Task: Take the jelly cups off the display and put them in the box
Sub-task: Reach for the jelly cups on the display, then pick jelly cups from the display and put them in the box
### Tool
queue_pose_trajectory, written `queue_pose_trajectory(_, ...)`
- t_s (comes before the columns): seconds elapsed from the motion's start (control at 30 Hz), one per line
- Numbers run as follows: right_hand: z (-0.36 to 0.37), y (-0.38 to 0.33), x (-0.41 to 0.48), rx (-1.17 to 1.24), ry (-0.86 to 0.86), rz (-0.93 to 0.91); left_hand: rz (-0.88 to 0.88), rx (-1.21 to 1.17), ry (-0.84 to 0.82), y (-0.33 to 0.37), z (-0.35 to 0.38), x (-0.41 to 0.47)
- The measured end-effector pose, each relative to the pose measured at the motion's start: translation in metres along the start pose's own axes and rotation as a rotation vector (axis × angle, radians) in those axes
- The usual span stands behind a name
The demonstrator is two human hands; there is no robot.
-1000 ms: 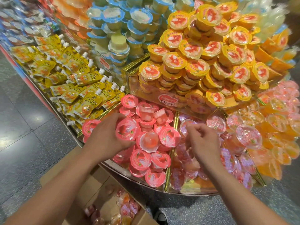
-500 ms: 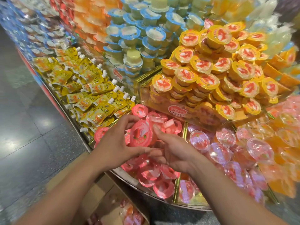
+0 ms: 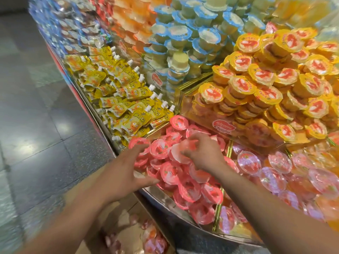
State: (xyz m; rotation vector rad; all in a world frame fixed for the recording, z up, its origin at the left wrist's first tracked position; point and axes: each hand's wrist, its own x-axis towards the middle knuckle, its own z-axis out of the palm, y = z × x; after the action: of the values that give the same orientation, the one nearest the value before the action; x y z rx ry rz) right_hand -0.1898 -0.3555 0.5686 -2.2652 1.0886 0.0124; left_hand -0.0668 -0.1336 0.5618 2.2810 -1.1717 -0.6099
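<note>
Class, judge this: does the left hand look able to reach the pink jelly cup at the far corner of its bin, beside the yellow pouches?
Probably yes: the pink jelly cup lies uncovered on top, the left hand is close in front of it, and the right hand sits off to one side.

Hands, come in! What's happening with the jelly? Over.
Left hand open at round pink-lidded plastic jelly cups. Right hand curled over same pile, grip blurred. Brown cardboard box below, partly filled.
</note>
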Motion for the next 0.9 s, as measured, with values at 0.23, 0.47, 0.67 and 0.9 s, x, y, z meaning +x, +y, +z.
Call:
queue_pose_trajectory(0.23, 0.022, -0.017, 0.014, -0.398, 0.001, -0.176, -0.008, -0.011, 0.015, -0.029, 0.006, -0.022)
queue_pose_trajectory(0.47, 0.02, -0.023, 0.011, -0.435, -0.058, -0.151, -0.066, -0.028, -0.02, -0.057, 0.017, -0.039)
queue_pose_trajectory(0.67, 0.007, -0.031, -0.001, -0.412, 0.042, -0.173, -0.064, -0.014, -0.03, -0.06, 0.017, -0.04)
queue_pose_trajectory(0.9, 0.025, -0.039, -0.062, -0.296, -0.008, -0.528, -0.043, 0.121, -0.066, -0.071, 0.011, -0.046)
